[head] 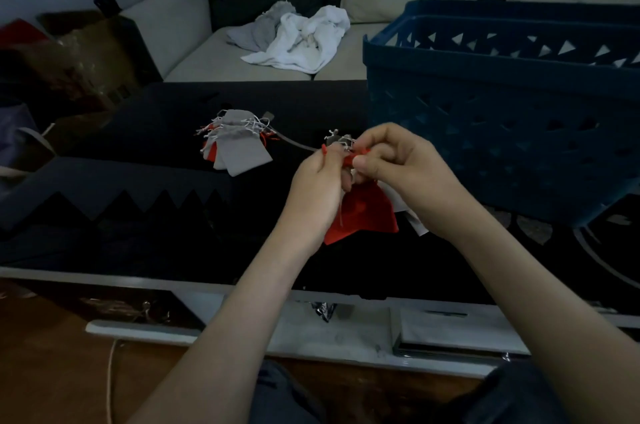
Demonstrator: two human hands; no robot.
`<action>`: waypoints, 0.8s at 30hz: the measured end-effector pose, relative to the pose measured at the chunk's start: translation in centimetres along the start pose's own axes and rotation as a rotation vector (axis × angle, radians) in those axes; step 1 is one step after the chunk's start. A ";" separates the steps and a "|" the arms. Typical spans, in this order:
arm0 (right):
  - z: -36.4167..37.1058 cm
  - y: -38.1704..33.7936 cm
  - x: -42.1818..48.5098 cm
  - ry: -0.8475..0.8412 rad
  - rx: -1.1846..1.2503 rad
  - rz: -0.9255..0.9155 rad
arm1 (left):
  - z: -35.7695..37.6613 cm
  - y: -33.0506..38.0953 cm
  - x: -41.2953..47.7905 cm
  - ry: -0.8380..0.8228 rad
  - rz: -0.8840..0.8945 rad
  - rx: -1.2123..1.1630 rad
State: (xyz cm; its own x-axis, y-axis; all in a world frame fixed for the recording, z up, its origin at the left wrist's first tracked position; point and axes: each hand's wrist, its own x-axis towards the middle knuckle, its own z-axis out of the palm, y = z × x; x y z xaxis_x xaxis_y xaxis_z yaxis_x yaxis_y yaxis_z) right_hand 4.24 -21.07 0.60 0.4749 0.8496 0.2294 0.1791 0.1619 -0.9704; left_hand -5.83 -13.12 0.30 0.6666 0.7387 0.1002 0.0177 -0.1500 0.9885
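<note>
A small red drawstring pouch (363,212) hangs between my two hands above the dark table (138,188). My left hand (318,188) pinches the pouch's red drawstring at its top left. My right hand (401,167) pinches the drawstring and the gathered mouth from the right. A grey pouch or cloth edge (412,219) shows behind the red one, mostly hidden by my right hand. A pile of grey and red drawstring pouches (239,146) lies on the table to the left of my hands.
A dark blue plastic basket (502,118) stands at the table's right, close to my right hand. White and grey cloths (298,35) lie on the sofa behind. A cardboard box (79,52) sits at far left. A cable (294,143) runs across the table.
</note>
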 end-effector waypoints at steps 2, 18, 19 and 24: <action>-0.2 0.2 0.0 -0.039 -0.017 0.024 | -0.2 0.0 0.1 0.020 0.005 -0.115; -0.1 -0.5 0.0 0.063 -0.046 0.120 | -1.2 -1.5 0.1 0.213 0.481 0.793; 0.0 -0.4 0.0 0.050 -0.046 0.135 | -1.2 -1.4 0.1 0.243 0.510 0.839; 0.4 0.0 -0.2 -0.052 -0.031 0.241 | -0.8 -1.3 0.0 0.283 0.627 0.884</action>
State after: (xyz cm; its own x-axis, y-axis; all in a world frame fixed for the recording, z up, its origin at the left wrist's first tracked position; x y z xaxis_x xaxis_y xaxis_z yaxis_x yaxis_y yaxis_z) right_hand 3.81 -21.03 0.57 0.4618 0.8869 -0.0129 0.0932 -0.0630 -0.9937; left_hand -6.42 -12.37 -0.94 0.5522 0.4746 0.6854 0.3361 -0.8791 0.3379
